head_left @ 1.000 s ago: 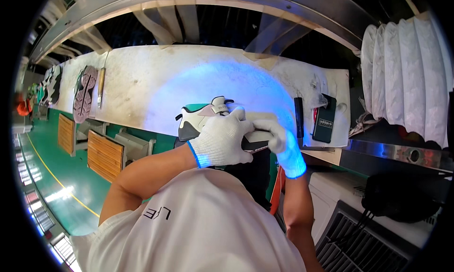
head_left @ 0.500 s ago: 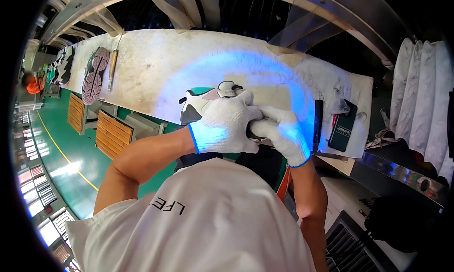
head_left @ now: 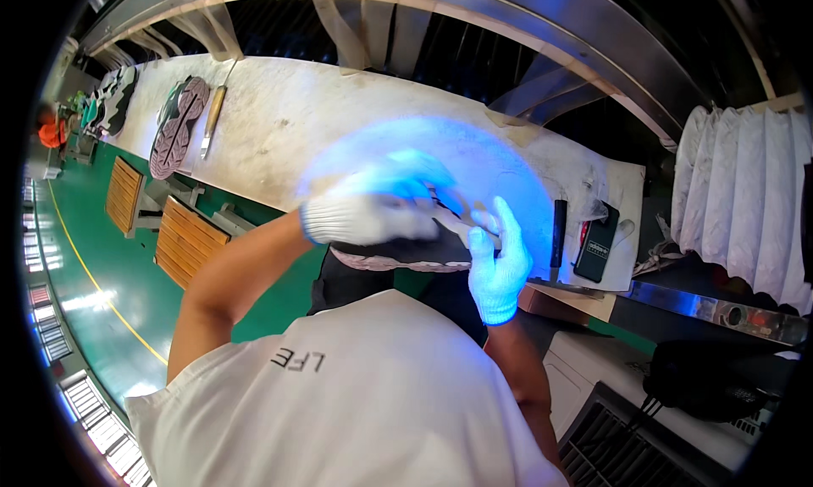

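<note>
A dark sports shoe [head_left: 394, 253] with a pale pinkish sole lies sideways at the near edge of the worktable [head_left: 271, 140], its sole edge toward me. My left hand [head_left: 373, 214], in a white knitted glove, is over the upper; motion smears its fingers. At the shoe's right end is my right hand [head_left: 500, 267], also gloved and lit bright blue. Its thumb and forefinger point up and stand apart, close to the shoe; the other fingers are partly hidden. Blue light covers the table around both hands.
Another shoe [head_left: 179, 127] and a wooden-handled tool [head_left: 215, 118] lie at the left, with more shoes [head_left: 114, 102] beyond. At the right are a black stick-like tool [head_left: 559, 233] and a dark phone [head_left: 598, 248]. Slatted wooden tops [head_left: 191, 240] stand below left. A metal frame [head_left: 500, 17] arches behind.
The shoe has turned, now showing its dark side and sole edge. My hands have moved apart: the left is sweeping over the upper, while the right has opened at the right end.
</note>
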A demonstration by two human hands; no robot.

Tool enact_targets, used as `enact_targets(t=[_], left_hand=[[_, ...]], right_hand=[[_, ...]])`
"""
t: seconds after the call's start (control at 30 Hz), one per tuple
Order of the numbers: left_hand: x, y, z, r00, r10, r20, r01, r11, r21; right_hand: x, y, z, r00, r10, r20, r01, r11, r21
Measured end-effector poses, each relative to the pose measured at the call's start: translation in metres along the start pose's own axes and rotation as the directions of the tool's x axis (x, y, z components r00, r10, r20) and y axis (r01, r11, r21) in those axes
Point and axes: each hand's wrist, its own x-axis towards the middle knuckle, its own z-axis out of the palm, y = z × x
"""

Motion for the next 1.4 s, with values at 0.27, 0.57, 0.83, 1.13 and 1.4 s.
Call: enact_targets(t=[0.27, 0.57, 0.83, 1.13, 1.4], left_hand=[[-0.061, -0.063, -0.018, 0.866, 0.397, -0.305, -0.144, 0.781, 0.608], [0.002, 0.097, -0.05, 0.986, 0.145, 0.084, -0.165, 0.744, 0.648], [0.031, 0.133, -0.031, 0.998, -0.021, 0.06, -0.032, 0.648, 0.761], [0.029, 0.126, -0.029, 1.0, -0.007, -0.019, 0.018, 0.707, 0.707], [0.049, 0.126, -0.056, 0.971, -0.024, 0.237, -0.131, 0.779, 0.613]], right_hand=[[0.031, 0.036, 0.02, 0.982, 0.186, 0.012, -0.185, 0.968, 0.168], [0.06, 0.13, 0.072, 0.863, 0.461, 0.205, -0.406, 0.394, 0.824], [0.045, -0.012, 0.001, 0.997, 0.077, -0.018, -0.04, 0.684, 0.728], [0.065, -0.029, 0.014, 0.996, -0.014, -0.083, 0.081, 0.452, 0.888], [0.079, -0.05, -0.035, 0.98, -0.191, 0.058, 0.118, 0.786, 0.607]])
